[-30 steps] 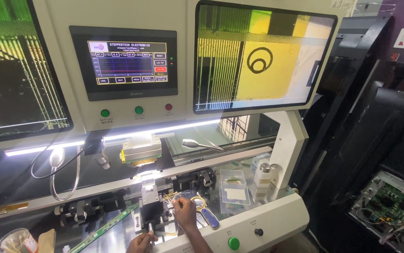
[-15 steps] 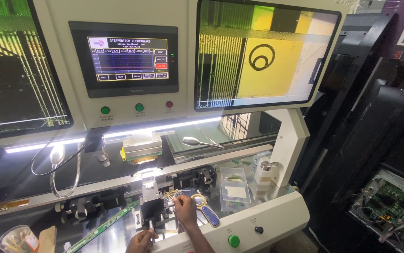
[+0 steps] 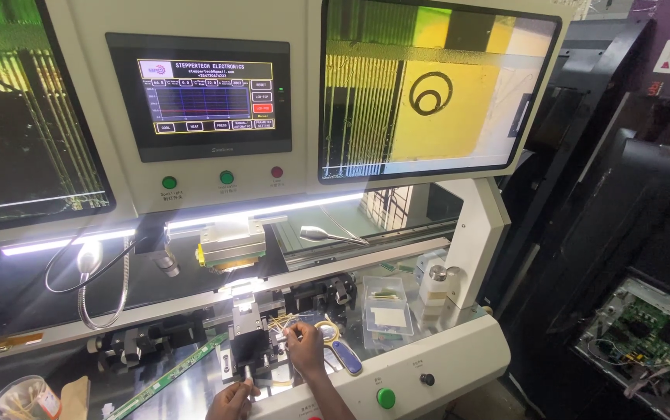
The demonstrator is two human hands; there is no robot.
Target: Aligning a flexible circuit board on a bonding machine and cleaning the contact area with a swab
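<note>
right hand point(image 3: 305, 351) was up at the small metal fixture block point(image 3: 250, 342), fingertips point(image 3: 287, 333) pinched close together at its right side on something too fine to make out. left hand point(image 3: 231, 403) sat low at the frame's bottom edge, fingers curled in just under the same block; whether it gripped anything could not be told. the block itself was a dark, boxy clamp with a bright steel top, lit from above, sitting mid-front on the machine's work deck point(image 3: 428, 342).

just beside the right hand lay a blue-handled magnifier point(image 3: 343, 351) with a yellow rim. a long green circuit strip point(image 3: 168, 379) ran off diagonally to the left. a clear plastic box point(image 3: 388, 307) stood further right, near a white bottle point(image 3: 434, 284). above the block hung a pale press head point(image 3: 231, 245), and a gooseneck lamp point(image 3: 90, 257) drooped on the left. a plastic cup point(image 3: 24, 398) sat in the bottom left corner.

behind it all, a control screen point(image 3: 204, 97) with three round buttons point(image 3: 227, 177) under it, and a big monitor point(image 3: 428, 89) showing a yellow field with a ring. a green button point(image 3: 385, 398) marked the white front rail. off right, a bare circuit board point(image 3: 650, 334).
</note>
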